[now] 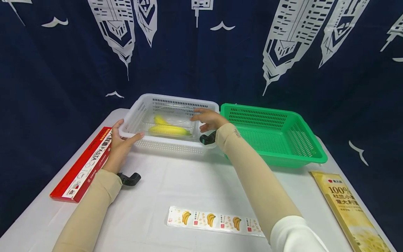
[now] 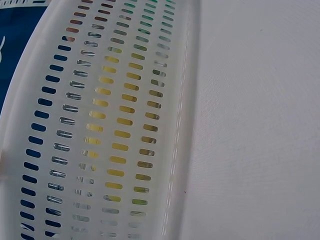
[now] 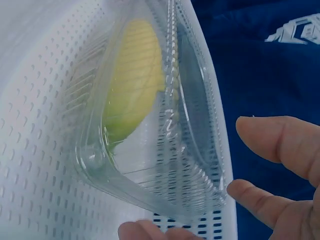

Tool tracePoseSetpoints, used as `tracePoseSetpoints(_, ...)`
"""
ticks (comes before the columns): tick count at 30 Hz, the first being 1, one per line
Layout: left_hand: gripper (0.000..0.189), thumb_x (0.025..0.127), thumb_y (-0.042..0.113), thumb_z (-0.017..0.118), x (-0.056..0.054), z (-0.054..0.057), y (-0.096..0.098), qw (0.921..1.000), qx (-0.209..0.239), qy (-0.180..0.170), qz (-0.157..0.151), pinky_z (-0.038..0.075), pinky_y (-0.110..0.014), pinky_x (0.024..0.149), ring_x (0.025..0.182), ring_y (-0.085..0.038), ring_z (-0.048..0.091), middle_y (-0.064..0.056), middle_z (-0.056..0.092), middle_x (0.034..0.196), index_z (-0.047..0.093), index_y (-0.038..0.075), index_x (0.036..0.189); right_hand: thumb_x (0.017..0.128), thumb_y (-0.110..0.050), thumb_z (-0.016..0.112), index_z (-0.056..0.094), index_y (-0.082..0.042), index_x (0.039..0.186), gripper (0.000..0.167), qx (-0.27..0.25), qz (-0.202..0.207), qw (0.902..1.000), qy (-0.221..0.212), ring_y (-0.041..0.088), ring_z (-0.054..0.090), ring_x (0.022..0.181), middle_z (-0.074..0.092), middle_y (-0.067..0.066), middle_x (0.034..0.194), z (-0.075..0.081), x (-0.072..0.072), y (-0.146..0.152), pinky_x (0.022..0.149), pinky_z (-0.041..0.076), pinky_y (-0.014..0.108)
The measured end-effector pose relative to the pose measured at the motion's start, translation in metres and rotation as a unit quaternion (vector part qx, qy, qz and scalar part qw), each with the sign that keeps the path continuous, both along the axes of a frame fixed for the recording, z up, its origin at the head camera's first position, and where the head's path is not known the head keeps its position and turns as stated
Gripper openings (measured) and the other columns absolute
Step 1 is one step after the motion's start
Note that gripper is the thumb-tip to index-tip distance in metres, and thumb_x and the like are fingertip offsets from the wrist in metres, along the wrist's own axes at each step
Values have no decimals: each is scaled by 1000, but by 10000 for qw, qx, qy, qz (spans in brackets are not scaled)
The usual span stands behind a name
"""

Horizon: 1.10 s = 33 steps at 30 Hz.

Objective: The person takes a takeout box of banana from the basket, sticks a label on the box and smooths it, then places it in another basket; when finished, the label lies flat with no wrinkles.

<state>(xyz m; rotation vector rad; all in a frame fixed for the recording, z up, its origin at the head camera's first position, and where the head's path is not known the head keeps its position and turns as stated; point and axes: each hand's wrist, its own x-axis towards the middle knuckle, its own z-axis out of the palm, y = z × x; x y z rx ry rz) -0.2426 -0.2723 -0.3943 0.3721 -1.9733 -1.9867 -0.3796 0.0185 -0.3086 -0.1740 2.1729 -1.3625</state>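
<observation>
A white plastic basket (image 1: 171,144) with slotted walls stands at the back of the table. Inside it lies a clear plastic clamshell box (image 3: 92,150) with yellow, green-tipped fruit that looks like bananas (image 1: 170,130). At the basket's front left corner my left hand (image 1: 121,145) grips the rim, thumb over the front edge. Only the basket's slotted wall (image 2: 105,125) shows in the left wrist view; the left fingers are out of it. Above the basket's right end my right hand (image 1: 209,120) has its fingers spread beside the clear box, with nothing held.
A green basket (image 1: 267,140) stands right beside the white one. At the left lies a red pasta box (image 1: 85,164), and at the right a yellow pasta packet (image 1: 349,210). A strip of banana-printed labels (image 1: 214,221) lies near the front. A dark curtain (image 1: 189,70) hangs behind.
</observation>
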Motion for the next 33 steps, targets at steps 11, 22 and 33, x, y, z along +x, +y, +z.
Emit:
tracePoseSetpoints(11,100,98,8,78,-3,-2,-2,9997,-187,-114,55,37,-28,110,139,-19,38,-6,31,173,14,26,173,109,-13,64,27,-27,174,76,-330,-221,9974,-597,32,58,114,20,30,174,-7,-9,-6,108,54,44)
tracePoseSetpoints(22,100,98,8,77,-3,-1,-2,9998,-160,-90,31,37,-31,117,143,-20,38,-5,29,174,14,28,173,107,-15,69,23,-31,174,82,-301,-28,9993,-218,26,58,104,32,21,170,-4,-7,-8,99,59,39)
tracePoseSetpoints(33,98,99,5,76,-1,-1,-1,9999,-128,-81,68,39,-29,115,141,-20,40,-7,32,172,15,25,172,105,-14,72,32,-23,172,79,-362,-4,9988,323,35,61,121,47,14,164,1,2,-8,84,63,33)
